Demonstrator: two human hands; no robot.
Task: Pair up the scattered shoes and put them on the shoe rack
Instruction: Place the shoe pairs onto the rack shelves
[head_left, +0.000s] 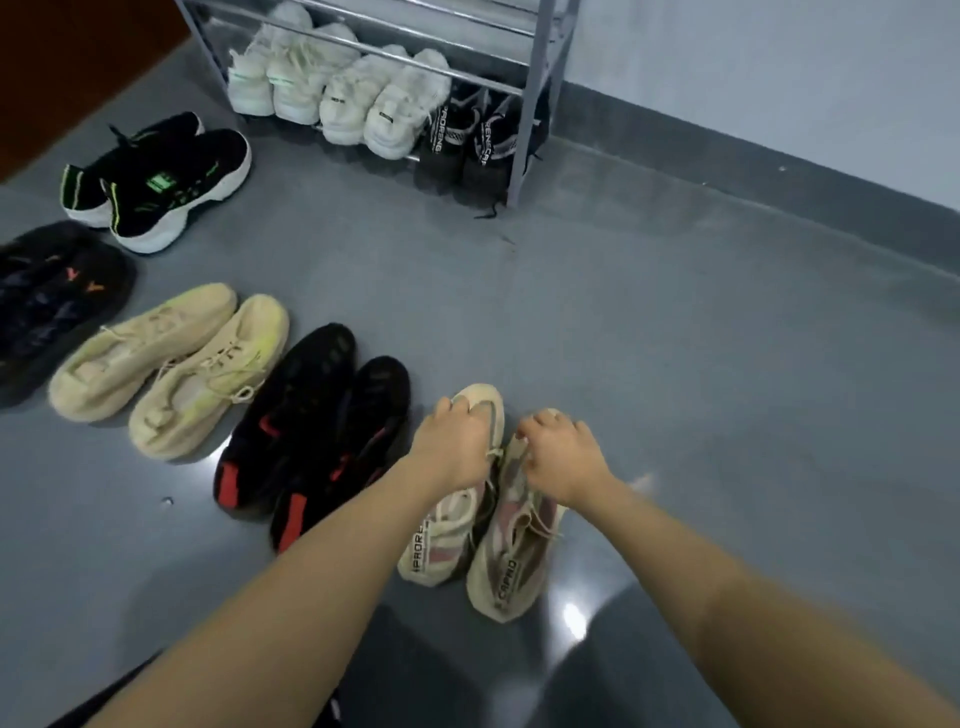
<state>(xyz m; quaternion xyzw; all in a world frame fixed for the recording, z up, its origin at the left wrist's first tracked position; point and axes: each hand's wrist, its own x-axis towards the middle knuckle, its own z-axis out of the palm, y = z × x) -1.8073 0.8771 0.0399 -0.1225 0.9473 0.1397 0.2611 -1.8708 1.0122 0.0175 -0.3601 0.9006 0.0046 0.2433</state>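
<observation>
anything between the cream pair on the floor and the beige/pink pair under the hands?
Head view: the black pair with red accents stands between the cream pair and the beige-pink pair that the left hand and right hand grip.

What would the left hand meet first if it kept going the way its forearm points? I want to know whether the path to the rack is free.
Judging roughly, bare floor past the beige shoe under the left hand; nothing lies before the shoe rack.

**Knit cloth, grey metal, glossy floor**

The beige-and-pink knit cloth sneakers (483, 530) look soft and matt. The cream knit sneakers (171, 364) show a woven texture. The grey metal shoe rack (540, 93) has smooth tubes. The grey floor (675, 364) is smooth and glossy, with bright reflections.
</observation>
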